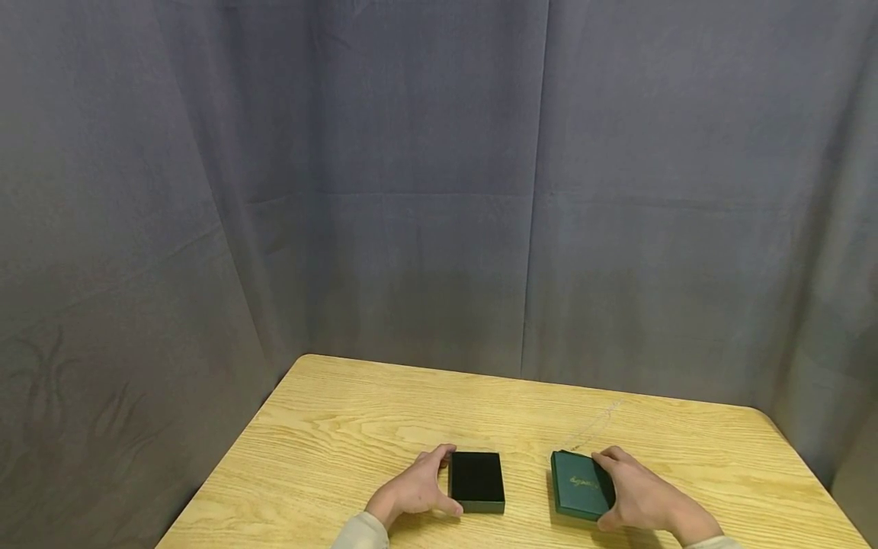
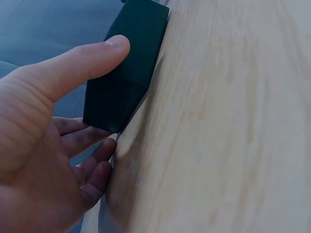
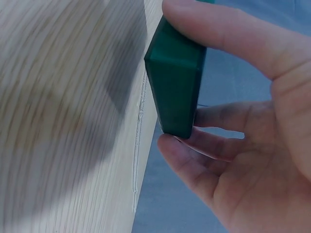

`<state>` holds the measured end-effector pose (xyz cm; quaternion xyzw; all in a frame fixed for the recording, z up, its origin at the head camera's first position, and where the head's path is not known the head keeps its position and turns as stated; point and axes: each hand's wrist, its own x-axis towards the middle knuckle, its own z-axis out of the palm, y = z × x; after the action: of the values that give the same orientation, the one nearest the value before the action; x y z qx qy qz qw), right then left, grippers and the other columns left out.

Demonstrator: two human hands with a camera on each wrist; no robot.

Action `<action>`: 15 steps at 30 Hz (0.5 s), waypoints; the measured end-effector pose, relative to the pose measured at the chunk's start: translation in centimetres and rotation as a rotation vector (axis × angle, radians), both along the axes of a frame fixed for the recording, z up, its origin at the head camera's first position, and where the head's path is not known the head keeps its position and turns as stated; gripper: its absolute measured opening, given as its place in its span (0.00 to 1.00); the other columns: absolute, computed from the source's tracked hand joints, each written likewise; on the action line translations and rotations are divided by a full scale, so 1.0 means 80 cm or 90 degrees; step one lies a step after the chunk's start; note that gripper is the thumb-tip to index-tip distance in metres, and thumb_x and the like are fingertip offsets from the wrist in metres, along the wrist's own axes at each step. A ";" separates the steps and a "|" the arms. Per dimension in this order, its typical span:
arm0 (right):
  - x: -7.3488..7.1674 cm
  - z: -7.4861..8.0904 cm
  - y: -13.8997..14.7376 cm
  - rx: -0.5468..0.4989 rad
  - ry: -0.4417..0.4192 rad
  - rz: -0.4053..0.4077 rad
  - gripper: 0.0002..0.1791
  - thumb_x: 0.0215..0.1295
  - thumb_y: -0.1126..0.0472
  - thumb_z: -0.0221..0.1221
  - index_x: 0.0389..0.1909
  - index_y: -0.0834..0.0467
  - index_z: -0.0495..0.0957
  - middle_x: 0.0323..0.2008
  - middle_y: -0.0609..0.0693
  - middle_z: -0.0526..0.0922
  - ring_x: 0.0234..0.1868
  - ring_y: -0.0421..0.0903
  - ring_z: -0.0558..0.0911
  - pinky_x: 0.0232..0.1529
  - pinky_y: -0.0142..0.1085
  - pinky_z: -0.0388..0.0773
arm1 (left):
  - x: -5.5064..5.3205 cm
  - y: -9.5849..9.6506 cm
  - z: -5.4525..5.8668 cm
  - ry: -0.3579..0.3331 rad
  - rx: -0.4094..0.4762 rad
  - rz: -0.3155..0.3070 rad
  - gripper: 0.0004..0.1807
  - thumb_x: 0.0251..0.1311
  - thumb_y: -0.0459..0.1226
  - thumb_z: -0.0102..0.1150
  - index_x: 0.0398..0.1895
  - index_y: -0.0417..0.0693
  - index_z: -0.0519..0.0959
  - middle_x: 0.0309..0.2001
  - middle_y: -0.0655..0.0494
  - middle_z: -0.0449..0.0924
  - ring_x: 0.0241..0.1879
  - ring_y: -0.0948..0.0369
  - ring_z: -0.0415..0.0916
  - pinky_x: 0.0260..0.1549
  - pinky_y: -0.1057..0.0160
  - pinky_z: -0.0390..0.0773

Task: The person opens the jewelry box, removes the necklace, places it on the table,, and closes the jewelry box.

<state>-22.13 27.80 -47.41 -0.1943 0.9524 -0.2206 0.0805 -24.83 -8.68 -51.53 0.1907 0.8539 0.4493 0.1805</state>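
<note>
On the table, the dark green gift box base [image 1: 476, 479] shows a black inside facing up. My left hand [image 1: 420, 485] holds it from the left, thumb at its near side and fingers at the far side. In the left wrist view the thumb presses the box's green wall [image 2: 129, 63]. To the right, my right hand [image 1: 645, 492] grips the green box lid [image 1: 578, 485], which has gold lettering on top. The right wrist view shows the lid [image 3: 175, 92] between thumb and fingers, tilted close over the wood. A thin necklace chain [image 1: 595, 425] lies just behind the lid.
The light wooden table [image 1: 329, 442] has rounded far corners. Grey curtains [image 1: 425, 191] hang behind it and along both sides. In the right wrist view the chain [image 3: 138, 141] stretches along the table's surface beyond the lid.
</note>
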 end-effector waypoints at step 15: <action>-0.001 0.005 -0.008 -0.001 -0.010 -0.003 0.54 0.32 0.50 0.79 0.60 0.74 0.66 0.52 0.60 0.69 0.48 0.55 0.73 0.43 0.50 0.73 | -0.001 -0.001 -0.001 0.001 0.001 -0.010 0.51 0.42 0.40 0.77 0.69 0.43 0.57 0.61 0.47 0.62 0.61 0.48 0.59 0.56 0.47 0.64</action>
<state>-22.21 27.14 -47.02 -0.1906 0.9520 -0.2232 0.0869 -24.93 -8.78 -51.64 0.1980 0.8521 0.4484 0.1835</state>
